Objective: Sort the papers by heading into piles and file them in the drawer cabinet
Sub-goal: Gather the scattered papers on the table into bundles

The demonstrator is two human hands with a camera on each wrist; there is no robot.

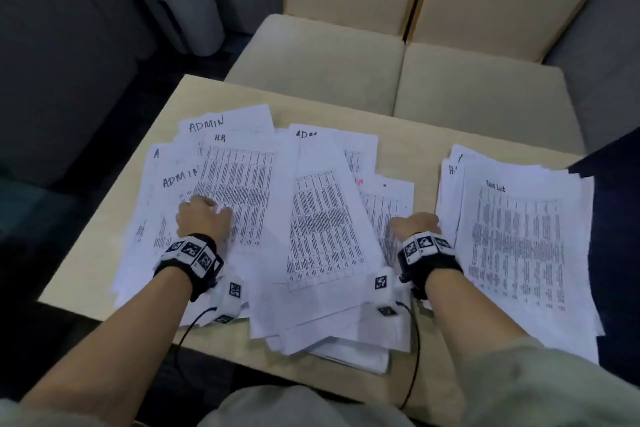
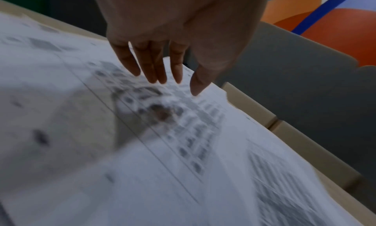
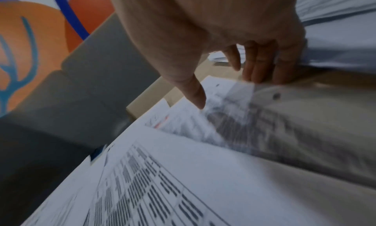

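The white printed sheets of paper with handwritten headings [image 1: 242, 191] lie fanned in a loose, overlapping heap across the middle and left of the pale wooden tabletop [image 1: 398, 128], their long edges running roughly away from the person, with "ADMIN" and "HR" legible at the far ends of several. A second, squarer stack of white sheets topped by a printed task list [image 1: 519, 243] sits at the right, apart from the heap by a narrow strip of bare wood. The left hand [image 1: 202, 218] rests on the heap's left half, fingers [image 2: 154, 68] straight and slightly spread, tips touching a table-printed sheet; it pinches nothing. The right hand [image 1: 417, 224] lies in the gap between heap and stack, fingers [image 3: 258, 63] extended and loosely together against the stack's left edge, thumb pointing down toward a sheet of the heap; it too grips nothing that can be seen. The headings sit at the far ends of the sheets, beyond both hands, so any pick probably starts by reaching forward. The left hand is nearer the "ADMIN" and "HR" sheets, the right nearer the started stack. No drawer cabinet is in view.
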